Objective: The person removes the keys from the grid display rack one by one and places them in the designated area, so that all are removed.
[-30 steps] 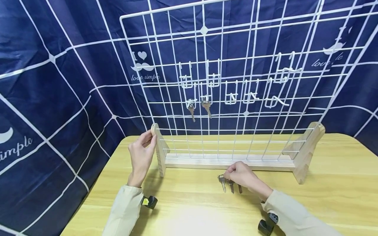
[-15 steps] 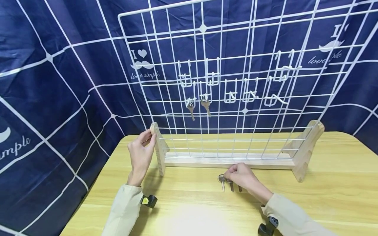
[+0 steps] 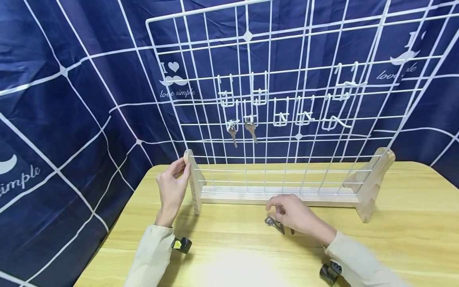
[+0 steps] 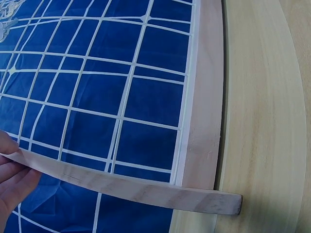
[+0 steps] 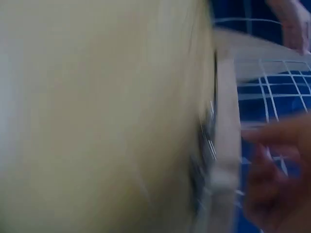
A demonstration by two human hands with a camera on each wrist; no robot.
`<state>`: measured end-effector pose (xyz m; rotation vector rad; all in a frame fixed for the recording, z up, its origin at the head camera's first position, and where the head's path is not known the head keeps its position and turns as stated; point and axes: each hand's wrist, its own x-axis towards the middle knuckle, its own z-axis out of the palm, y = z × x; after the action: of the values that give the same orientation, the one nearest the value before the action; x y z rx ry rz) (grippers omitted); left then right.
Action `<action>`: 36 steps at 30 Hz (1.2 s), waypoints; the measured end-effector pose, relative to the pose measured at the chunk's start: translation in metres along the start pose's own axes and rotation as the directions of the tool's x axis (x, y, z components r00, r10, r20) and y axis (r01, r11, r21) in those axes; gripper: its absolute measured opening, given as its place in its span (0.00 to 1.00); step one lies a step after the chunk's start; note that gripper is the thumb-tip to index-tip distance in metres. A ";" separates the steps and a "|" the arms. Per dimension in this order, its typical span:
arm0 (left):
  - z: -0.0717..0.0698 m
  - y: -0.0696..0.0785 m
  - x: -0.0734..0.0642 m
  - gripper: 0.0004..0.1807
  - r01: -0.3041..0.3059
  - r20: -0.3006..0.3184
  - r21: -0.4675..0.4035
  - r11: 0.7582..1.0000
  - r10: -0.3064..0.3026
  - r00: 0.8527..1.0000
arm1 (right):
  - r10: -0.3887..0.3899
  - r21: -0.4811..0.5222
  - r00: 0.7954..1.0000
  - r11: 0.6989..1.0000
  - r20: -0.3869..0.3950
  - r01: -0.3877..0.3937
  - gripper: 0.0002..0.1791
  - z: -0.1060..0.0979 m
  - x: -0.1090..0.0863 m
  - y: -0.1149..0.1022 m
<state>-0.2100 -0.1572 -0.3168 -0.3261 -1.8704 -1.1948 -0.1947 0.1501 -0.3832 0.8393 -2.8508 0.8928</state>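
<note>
My left hand [image 3: 173, 184] grips the top of the wooden side post [image 3: 195, 187] of a white wire grid rack. In the left wrist view its fingers [image 4: 19, 187] pinch the pale post [image 4: 126, 188] from both sides. Over the table, just in front of the rack's wooden base bar, is my right hand [image 3: 295, 213], its index finger and thumb spread apart. Several loose keys [image 3: 275, 225] lie below it, partly hidden by the hand. Blur softens the right hand [image 5: 279, 174] in the right wrist view; nothing shows between its fingers.
The white grid [image 3: 265, 151] carries several white wire hooks [image 3: 281, 118]. Two keys hang there, a left one [image 3: 232, 135] and a right one [image 3: 251, 130]. The rack stands on a yellow wooden table [image 3: 222, 235], with a dark blue patterned curtain [image 3: 104, 99] behind.
My right hand has shifted slightly up from the keys, its fingers parting. One key now lies slanted against another instead of pointing down. My left hand stays on the post.
</note>
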 end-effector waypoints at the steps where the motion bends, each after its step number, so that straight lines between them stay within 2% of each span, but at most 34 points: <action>1: 0.000 0.000 0.000 0.10 0.001 0.001 -0.002 1.000 -0.001 1.000 | -0.088 -0.056 0.996 0.994 0.027 0.090 0.13 -0.002 0.001 0.001; 3: 0.000 0.000 0.000 0.10 0.004 0.002 -0.003 1.000 -0.004 1.000 | -0.192 -0.123 0.976 0.971 0.101 0.203 0.15 -0.006 0.003 0.002; 5: 0.001 0.000 0.000 0.10 0.007 0.002 0.000 1.000 -0.007 1.000 | -0.233 -0.146 0.959 0.956 0.161 0.256 0.16 -0.008 0.005 0.003; 9: 0.001 0.000 0.000 0.10 0.013 0.009 0.004 1.000 -0.013 1.000 | -0.220 -0.159 0.953 0.954 0.208 0.255 0.13 -0.008 0.007 0.005; 16: 0.001 0.000 0.000 0.10 0.017 0.007 0.011 1.000 -0.017 1.000 | -0.185 -0.175 0.968 0.961 0.171 0.214 0.06 -0.005 0.006 0.004; 21: 0.001 -0.001 0.000 0.09 0.012 0.008 0.013 1.000 -0.012 1.000 | -0.157 -0.173 0.980 0.969 0.124 0.178 0.06 -0.002 0.003 0.000; 25: 0.005 -0.020 -0.001 0.10 0.015 0.008 0.011 1.000 -0.015 1.000 | -0.134 -0.169 0.986 0.974 0.095 0.149 0.07 0.000 -0.001 -0.002; 29: 0.007 -0.037 -0.003 0.11 0.023 0.006 0.002 1.000 -0.023 1.000 | -0.148 -0.170 0.986 0.972 0.080 0.160 0.08 0.004 -0.003 -0.003; 36: 0.005 -0.040 -0.003 0.10 0.023 0.017 -0.004 1.000 -0.023 1.000 | -0.223 -0.193 0.973 0.954 0.062 0.231 0.10 0.007 -0.001 -0.001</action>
<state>-0.2351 -0.1729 -0.3440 -0.3188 -1.8913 -1.2146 -0.1919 0.1461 -0.3887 1.1388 -2.7395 0.5597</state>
